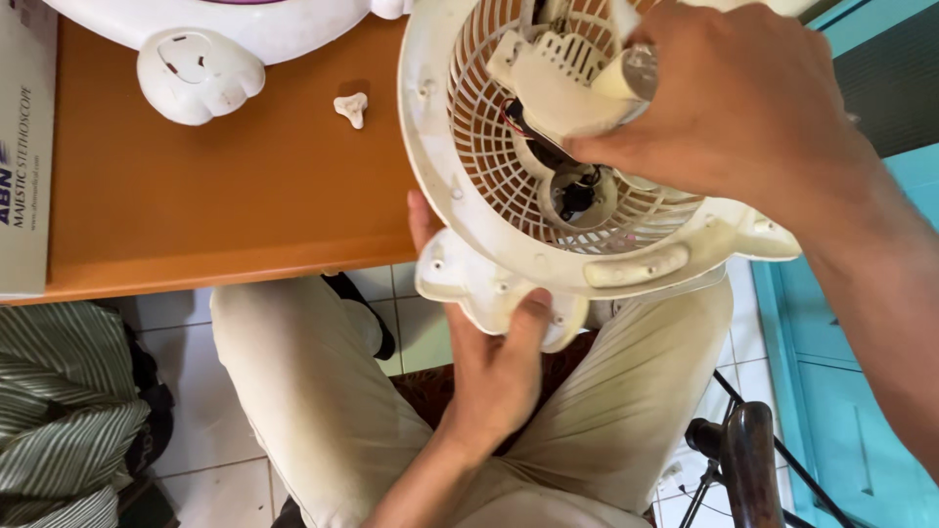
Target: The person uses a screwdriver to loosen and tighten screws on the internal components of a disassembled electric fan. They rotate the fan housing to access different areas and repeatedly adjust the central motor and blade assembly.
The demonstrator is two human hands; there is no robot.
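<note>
Fan housing [509, 210], a round, cream-white plastic shell with a slatted grille, is held tilted above the person's lap, its upper part over the near edge of an orange-brown table [225, 196]; dark wiring and a motor opening show at the centre of the grille. Left hand [494, 367] comes up from below and grips the housing's lower foot-like tab, thumb pressed on the front face and fingers wrapped behind the rim, so it is closed on the housing. Right hand [729, 108] reaches in from the upper right, fingers curled narrowly around a pale cylindrical tool handle [626, 78] that rests against a white bracket at the middle of the grille; the tool's tip is hidden. On the table, just left of the housing, lies a small white three-lobed knob [351, 107]; farther left sits a white rounded foot [199, 73] of another fan part; a cardboard box [24, 147] lies at the table's left edge. Below, light beige trousers [293, 391] cover the person's knees over white floor tiles; striped fabric [59, 420] sits at lower left.
</note>
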